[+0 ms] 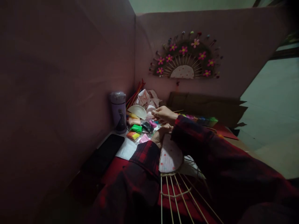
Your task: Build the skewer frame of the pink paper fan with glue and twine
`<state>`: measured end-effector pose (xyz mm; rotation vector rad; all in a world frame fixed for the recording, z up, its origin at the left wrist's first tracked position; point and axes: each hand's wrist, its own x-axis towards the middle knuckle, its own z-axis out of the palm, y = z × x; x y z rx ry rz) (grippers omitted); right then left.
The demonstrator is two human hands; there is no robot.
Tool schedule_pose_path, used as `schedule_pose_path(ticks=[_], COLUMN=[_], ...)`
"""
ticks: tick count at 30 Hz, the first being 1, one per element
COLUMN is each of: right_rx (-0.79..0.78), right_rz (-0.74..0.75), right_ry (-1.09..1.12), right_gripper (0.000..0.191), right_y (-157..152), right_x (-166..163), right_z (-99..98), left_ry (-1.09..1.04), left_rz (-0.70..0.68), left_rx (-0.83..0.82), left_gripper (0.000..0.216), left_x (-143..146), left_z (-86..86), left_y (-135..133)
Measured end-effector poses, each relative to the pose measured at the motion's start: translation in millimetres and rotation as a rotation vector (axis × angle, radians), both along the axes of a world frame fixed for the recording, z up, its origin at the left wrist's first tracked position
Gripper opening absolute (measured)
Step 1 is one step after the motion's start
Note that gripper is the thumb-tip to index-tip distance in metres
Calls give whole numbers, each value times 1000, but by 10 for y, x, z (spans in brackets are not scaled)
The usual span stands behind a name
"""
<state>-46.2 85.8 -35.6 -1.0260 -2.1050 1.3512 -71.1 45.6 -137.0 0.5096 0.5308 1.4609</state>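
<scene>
A stick fan lies in front of me, its half-round pale centre dotted with red. Thin sticks spread from it toward me, with twine woven across them. My left hand is closed at the fan's far edge, fingers curled round it and partly hidden by my right sleeve. Just above and beyond it, my right hand is closed, thumb and fingertips pinched together. A faint thin line runs by those fingertips, too dim to name. The rest of the fan lies behind my arms.
Bright clay packets lie left of my hands, near a small pale fan. A purple bottle stands by the left wall, behind a black phone. Cardboard leans at the back. A flowered fan hangs above.
</scene>
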Motion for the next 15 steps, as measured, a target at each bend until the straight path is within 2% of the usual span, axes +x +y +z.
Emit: schedule_pose_path(ticks=[4,7,11,13,15], right_rx=[126,216,230,189,130], right_rz=[92,71,-175,-312,-372], right_ry=[-21,31,84,139,164], right_gripper=[25,33,38,34,33], right_y=[-196,-328,-278,-183,-88], right_x=[450,912,1518,1740,1885], right_z=[123,137,-9,-148,-313], left_ry=[38,67,113,124,128], left_rz=[-8,-2,-17,-18,-16], left_rx=[12,23,9,4,6], left_gripper=[17,17,15,14,11], left_x=[-42,-61,-68,-71,-75], left_z=[-70,-88,-79,-77,-81], left_y=[95,136,148,153,159])
